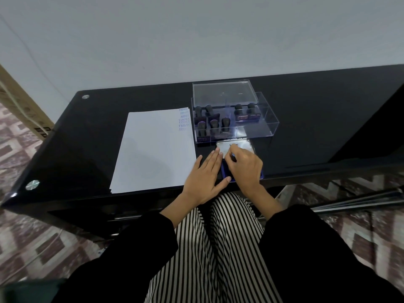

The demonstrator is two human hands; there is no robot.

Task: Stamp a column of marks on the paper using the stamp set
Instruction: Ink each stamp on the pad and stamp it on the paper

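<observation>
With the white paper sheet (153, 154) lying left, marks on its far right edge, the left hand (203, 178) should brace flat-fingered beside the blue ink pad tin (225, 169) while the right hand (244, 165), fingers curled on its silver lid (223, 148), swings it gently.

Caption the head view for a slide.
Left hand steadies the ink pad while right hand grips its lid, beside stamped paper.

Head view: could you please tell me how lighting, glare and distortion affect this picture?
In the head view the wide lens bows the edges of the table; its glossy black top carries a pale sheen at left; glare whitens the near wall of the clear box; the marks on the paper are small, soft and barely legible; the sleeves at the bottom are nearly featureless black.
</observation>
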